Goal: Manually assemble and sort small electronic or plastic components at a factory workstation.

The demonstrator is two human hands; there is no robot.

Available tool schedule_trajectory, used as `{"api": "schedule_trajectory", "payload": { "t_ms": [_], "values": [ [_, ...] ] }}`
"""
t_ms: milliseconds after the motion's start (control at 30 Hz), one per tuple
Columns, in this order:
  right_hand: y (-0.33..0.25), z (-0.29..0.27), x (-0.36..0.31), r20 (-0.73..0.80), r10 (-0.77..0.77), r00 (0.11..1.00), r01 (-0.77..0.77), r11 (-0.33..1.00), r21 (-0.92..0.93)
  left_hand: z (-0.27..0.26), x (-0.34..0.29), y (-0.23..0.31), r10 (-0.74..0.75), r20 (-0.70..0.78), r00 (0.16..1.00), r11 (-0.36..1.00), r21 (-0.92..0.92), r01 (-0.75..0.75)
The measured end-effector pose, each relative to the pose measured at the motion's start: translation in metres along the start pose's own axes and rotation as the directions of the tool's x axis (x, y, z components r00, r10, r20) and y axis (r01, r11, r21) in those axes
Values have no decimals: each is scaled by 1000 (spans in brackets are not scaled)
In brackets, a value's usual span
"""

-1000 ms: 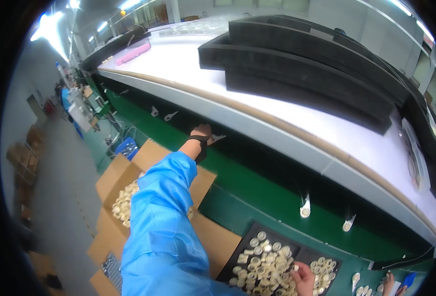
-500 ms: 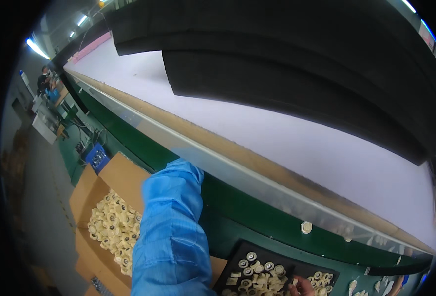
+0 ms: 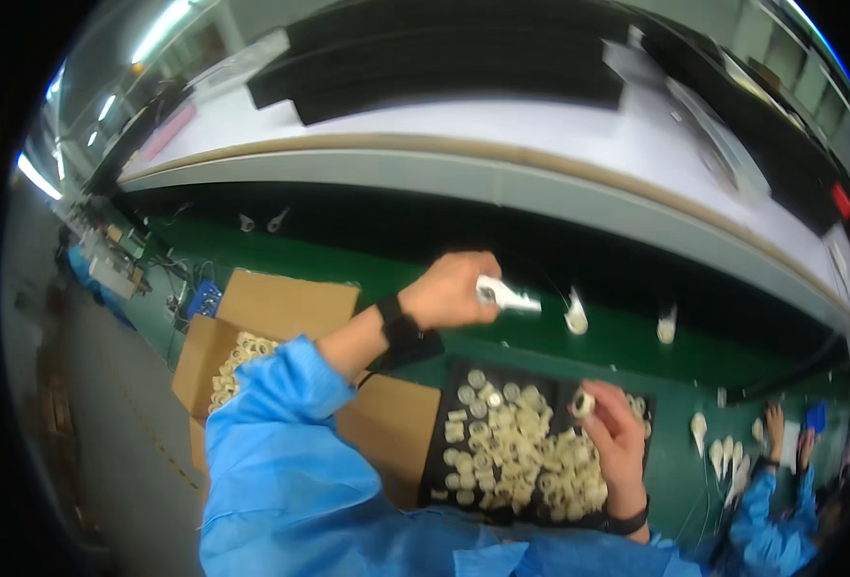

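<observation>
My left hand (image 3: 454,287), with a dark watch at the wrist, is closed on a white plastic part (image 3: 513,296) that has a rounded head and a narrow stem. It is over the green bench, just in front of the shelf. Between thumb and fingers, my right hand (image 3: 619,435) pinches a small cream round part (image 3: 583,403) with a dark centre. Beneath it lies a black tray (image 3: 436,471) heaped with similar cream parts (image 3: 511,438). Two more white stemmed parts, one of them a white piece (image 3: 576,315), rest on the bench beyond my hands.
At left stands an open cardboard box (image 3: 285,293) filled with cream parts, with a blue bin (image 3: 204,299) behind it. A raised shelf (image 3: 502,178) spans the far side. On the right, a co-worker's blue sleeves (image 3: 766,524) and hands are near several white parts (image 3: 728,457).
My left hand has come into view with the white stemmed part. My right hand has lifted from the tray holding a cream part. The view has swung toward the bench.
</observation>
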State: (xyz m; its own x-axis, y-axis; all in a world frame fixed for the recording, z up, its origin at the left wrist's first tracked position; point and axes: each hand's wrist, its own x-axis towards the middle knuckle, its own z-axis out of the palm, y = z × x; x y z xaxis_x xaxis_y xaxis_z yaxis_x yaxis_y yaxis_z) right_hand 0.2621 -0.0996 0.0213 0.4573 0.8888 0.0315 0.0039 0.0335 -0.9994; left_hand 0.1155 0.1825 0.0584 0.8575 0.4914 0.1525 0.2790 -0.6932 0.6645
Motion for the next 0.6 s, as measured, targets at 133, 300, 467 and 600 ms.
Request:
{"api": "schedule_trajectory", "payload": {
  "t_ms": [133, 300, 467, 600],
  "values": [
    [-23, -1, -22, 82, -99, 992, 86, 986, 142, 43, -66, 91, 115, 110, 987, 982, -163, -96],
    [-25, 2, -43, 171, -100, 980, 59, 971, 231, 79, -119, 127, -7, 74, 997, 896, -442, 39],
    [-24, 0, -56, 247, -128, 961, 85, 980, 179, 99, -154, 143, -169, 30, 985, 722, -677, 144],
    [-28, 2, -60, 268, -203, 942, 190, 979, 76, 106, -165, 143, -158, -29, 987, 705, -703, 92]
  ]
}}
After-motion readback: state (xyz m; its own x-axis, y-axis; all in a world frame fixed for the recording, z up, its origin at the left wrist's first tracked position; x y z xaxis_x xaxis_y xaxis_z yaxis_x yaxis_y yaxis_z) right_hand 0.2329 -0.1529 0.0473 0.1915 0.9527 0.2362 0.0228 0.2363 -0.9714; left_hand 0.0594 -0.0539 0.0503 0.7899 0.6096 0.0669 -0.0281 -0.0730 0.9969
